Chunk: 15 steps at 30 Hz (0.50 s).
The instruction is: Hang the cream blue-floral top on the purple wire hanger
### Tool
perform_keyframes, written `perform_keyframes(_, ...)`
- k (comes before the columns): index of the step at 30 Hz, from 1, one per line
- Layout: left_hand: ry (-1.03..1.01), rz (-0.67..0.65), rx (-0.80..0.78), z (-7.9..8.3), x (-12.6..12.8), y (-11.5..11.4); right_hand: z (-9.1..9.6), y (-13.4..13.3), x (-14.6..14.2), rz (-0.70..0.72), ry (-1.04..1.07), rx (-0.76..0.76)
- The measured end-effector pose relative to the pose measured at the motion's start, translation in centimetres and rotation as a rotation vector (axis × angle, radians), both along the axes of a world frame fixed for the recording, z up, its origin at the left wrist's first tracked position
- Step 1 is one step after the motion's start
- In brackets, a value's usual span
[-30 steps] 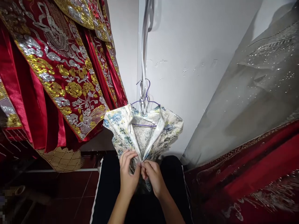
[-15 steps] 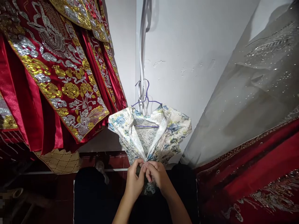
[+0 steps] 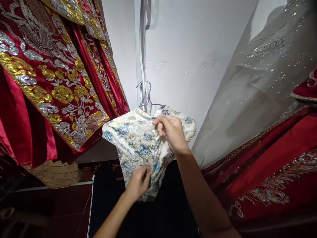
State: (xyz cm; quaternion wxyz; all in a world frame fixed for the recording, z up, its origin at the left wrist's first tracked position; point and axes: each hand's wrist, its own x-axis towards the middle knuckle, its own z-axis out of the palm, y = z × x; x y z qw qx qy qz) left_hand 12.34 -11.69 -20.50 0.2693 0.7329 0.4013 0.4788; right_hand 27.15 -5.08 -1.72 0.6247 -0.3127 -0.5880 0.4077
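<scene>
A floral short-sleeved garment (image 3: 135,145), cream with blue and yellow flowers, hangs on a thin purple hanger (image 3: 149,94). Its front is drawn together along a seam up to the collar. My right hand (image 3: 173,130) is pinched at the top of that seam by the neck; the closing seam points to a zipper pull, though the pull itself is too small to see. Lower down, my left hand (image 3: 139,181) is closed on the front of the fabric beside the seam. The garment's lower part hangs down before my dark-clothed legs.
The hanger hooks on a white strap or pole (image 3: 142,49) against the white wall (image 3: 188,39). Red embroidered clothing (image 3: 61,82) with gold and silver sequins hangs at left. A sparkly pale covering (image 3: 237,99) and red beaded fabric (image 3: 272,165) stand at right.
My right hand has moved up from the chest to the neck, and the open V of the front has closed. My left hand stays low on the fabric. The view has shifted slightly to the right.
</scene>
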Motion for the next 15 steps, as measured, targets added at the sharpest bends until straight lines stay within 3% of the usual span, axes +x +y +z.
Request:
perform_keyframes(3, -0.002, -0.029, 0.095, 5.8, -1.5, 1.1, -1.5, -1.4, -0.4, -0.013, -0.075, -0.025)
perform_keyframes(6, -0.086, 0.152, 0.355, 13.0, -2.4, 2.6, -2.3, -1.8, -0.8, 0.04, -0.046, -0.049)
perform_keyframes(8, 0.045, 0.158, 0.431, 16.8, -2.4, 3.6, -2.1, -1.4, -1.1, 0.08, -0.023, -0.032)
perform_keyframes(10, 0.221, 0.116, 0.466, 19.0, -2.1, 4.4, -2.1, -0.5, -1.4, 0.095, 0.003, -0.002)
perform_keyframes(12, 0.325, 0.114, 0.522, 19.9, -1.8, 5.0, -2.8, 0.7, -1.6, 0.084, 0.0, 0.003)
perform_keyframes(15, 0.246, 0.236, 0.617, 20.4, -2.9, 5.5, -5.9, 2.1, -2.0, 0.053, -0.054, -0.09)
